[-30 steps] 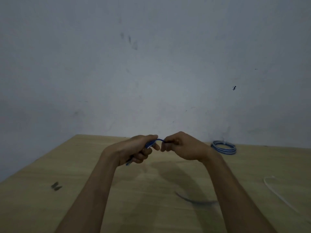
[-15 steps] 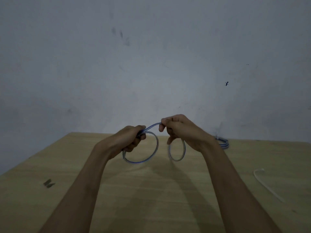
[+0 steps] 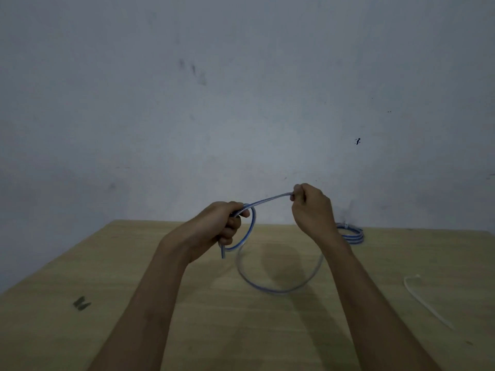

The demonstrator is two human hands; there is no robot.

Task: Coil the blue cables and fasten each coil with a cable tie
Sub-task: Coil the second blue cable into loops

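Above a wooden table (image 3: 134, 263), the left hand (image 3: 214, 228) grips a small loop of blue cable (image 3: 267, 202); the right hand (image 3: 310, 207) pinches the strand higher up, a large loop hanging between them.

centre: blue cable (image 3: 267, 289) loop hangs between left hand (image 3: 219, 226) and right hand (image 3: 310, 207), low over the table (image 3: 134, 263) | far right: 1 coil (image 3: 353, 235) just behind the right wrist | right: 1 white cable tie (image 3: 426, 303) lying flat | left: open wood, 1 small dark mark (image 3: 81, 303) | far edge: wall (image 3: 241, 103) closes it off
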